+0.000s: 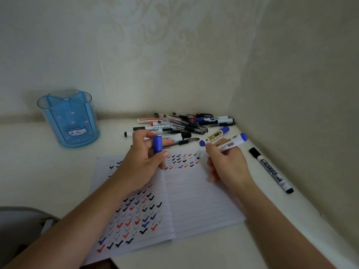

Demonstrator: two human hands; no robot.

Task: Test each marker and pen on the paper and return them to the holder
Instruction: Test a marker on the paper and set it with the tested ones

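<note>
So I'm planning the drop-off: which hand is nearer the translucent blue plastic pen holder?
Left. The left hand, gripping a blue marker cap, lies just right of the holder; the right hand, gripping the white marker, lies farther right.

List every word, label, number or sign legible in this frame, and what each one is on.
"WHITEBOARD MARKER": black marker lying right of the notebook; the characters above it are too blurred to read.
Barcode, digits unreadable: blue marker in the right hand.
Red label, blurred: white box by the wall.
Print on the pile of pens and markers: too small to read.
Cat face, no text: blue holder.
</note>
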